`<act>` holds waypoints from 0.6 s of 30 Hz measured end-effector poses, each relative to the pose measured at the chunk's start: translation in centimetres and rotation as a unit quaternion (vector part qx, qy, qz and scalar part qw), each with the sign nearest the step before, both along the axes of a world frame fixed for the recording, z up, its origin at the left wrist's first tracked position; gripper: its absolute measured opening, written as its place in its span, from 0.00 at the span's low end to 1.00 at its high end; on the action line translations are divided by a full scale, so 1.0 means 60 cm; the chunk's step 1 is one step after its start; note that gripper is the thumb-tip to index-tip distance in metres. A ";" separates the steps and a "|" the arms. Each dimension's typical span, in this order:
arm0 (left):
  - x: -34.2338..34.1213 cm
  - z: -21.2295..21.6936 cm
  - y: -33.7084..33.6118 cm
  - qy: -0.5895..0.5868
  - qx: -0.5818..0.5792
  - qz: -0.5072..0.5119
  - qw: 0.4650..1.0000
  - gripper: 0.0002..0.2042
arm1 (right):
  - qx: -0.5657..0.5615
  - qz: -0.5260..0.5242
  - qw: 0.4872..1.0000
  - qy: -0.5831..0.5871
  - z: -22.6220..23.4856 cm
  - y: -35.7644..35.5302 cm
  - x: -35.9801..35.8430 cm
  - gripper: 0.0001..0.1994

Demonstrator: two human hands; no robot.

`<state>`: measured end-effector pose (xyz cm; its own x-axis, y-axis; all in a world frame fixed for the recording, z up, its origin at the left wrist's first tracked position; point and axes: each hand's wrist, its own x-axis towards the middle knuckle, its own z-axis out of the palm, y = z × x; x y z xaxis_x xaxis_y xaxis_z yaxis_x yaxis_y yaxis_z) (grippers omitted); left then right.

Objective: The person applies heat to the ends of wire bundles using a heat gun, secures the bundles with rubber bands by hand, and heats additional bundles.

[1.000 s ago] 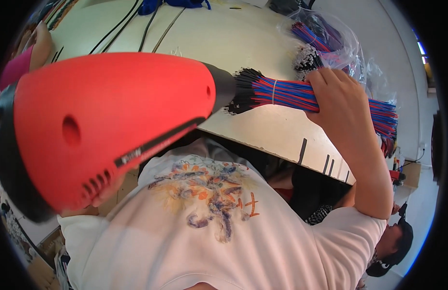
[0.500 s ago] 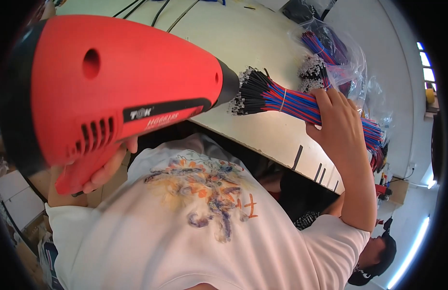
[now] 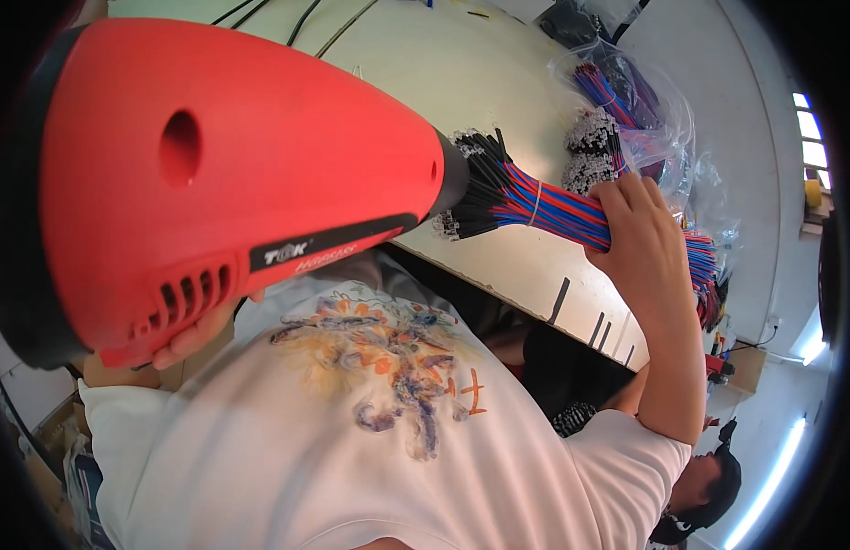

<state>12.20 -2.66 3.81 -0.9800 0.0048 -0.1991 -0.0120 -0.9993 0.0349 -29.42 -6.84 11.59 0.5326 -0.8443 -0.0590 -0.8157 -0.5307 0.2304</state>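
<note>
A big red heat gun [image 3: 306,137] with a black nozzle fills the upper left. My left hand [image 3: 196,337] is wrapped around its handle, partly hidden behind the body. Its nozzle is right up against the black-sleeved ends of a wire bundle [image 3: 571,216], overlapping them in view; whether they touch I cannot tell. Red and blue wires make up the bundle, bound by a thin band [image 3: 537,203], with small clear-and-metal tips at the sleeved end. My right hand [image 3: 637,225] grips the bundle from above at its middle, and the wires' other ends stick out past the wrist.
The pale worktable [image 3: 443,73] lies beneath, its front edge running close to my body. Behind my right hand sit another wire bundle [image 3: 594,147] and clear plastic bags [image 3: 672,119]. Dark cables [image 3: 306,23] cross the far left. Another person [image 3: 704,481] is at the lower right.
The heat gun has shifted slightly right and tilted, its nozzle now lower over the sleeved ends. Those ends have fanned and turned a little; my right hand still holds the bundle.
</note>
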 end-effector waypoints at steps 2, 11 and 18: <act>0.015 -0.046 0.062 0.058 -0.002 0.094 0.994 0.27 | -0.003 0.021 1.000 -0.007 0.007 -0.001 0.010 0.21; -0.019 0.005 -0.023 0.064 -0.119 -0.005 0.991 0.27 | 0.025 -0.022 0.999 0.035 0.006 0.000 0.002 0.21; -0.018 0.007 -0.030 0.068 -0.163 -0.008 0.984 0.25 | -0.033 0.041 0.998 0.034 0.009 0.003 0.014 0.24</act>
